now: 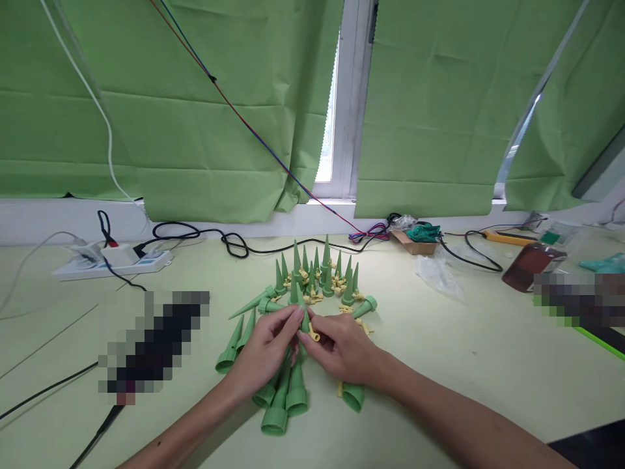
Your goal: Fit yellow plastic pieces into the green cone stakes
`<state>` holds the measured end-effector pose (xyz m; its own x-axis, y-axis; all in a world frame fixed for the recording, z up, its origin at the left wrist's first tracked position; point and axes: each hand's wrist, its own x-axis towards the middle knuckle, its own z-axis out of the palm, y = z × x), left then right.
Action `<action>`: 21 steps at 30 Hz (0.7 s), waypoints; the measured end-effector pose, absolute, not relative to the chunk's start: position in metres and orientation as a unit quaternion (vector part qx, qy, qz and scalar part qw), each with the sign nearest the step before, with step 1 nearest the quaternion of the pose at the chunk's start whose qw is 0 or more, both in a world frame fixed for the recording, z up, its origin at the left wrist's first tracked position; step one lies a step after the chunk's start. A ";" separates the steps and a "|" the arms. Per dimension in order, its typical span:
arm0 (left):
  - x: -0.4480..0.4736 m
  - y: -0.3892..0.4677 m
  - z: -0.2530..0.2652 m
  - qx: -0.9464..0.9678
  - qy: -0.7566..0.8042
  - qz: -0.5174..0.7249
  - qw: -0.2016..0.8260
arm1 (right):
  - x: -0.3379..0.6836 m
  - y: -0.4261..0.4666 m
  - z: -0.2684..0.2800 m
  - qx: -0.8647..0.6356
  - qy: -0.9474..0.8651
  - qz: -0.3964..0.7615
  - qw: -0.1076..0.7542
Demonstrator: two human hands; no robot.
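Observation:
My left hand [273, 335] is closed around a green plastic spike [301, 306] that points up and away from me. My right hand [342, 342] pinches a small yellow valve [315, 335] against the side of that spike; whether the valve is seated in it I cannot tell. Loose green cone spikes [274, 420] with hollow wide ends lie just below my hands, and another green cone [353, 396] lies under my right wrist. Beyond my fingers several green spikes [326, 260] stand upright, with small yellow valves [336, 283] among them.
A white power strip [117, 264] with plugs and black cables is at the back left. A blurred dark object [156, 345] lies left of my arm. Behind, a small cardboard box [414, 243] holds wrapped items. A bottle of dark liquid [530, 266] stands right, beyond a clear plastic bag [439, 277].

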<state>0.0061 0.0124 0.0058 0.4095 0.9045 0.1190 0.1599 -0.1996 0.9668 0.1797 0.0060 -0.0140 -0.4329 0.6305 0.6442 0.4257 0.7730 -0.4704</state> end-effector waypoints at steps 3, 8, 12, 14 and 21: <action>0.005 0.014 0.003 0.681 0.394 0.375 0.490 | 0.179 0.005 -0.013 -0.316 -0.846 0.097 0.418; 0.004 0.014 0.001 0.682 0.399 0.372 0.487 | 0.178 0.004 -0.013 -0.325 -0.846 0.106 0.410; 0.004 0.013 0.002 0.687 0.398 0.370 0.483 | 0.177 0.004 -0.012 -0.328 -0.845 0.116 0.407; 0.005 0.013 0.003 0.688 0.398 0.370 0.481 | 0.177 0.004 -0.011 -0.331 -0.843 0.119 0.406; 0.006 0.014 0.004 0.691 0.402 0.367 0.475 | 0.177 0.004 -0.012 -0.333 -0.841 0.123 0.408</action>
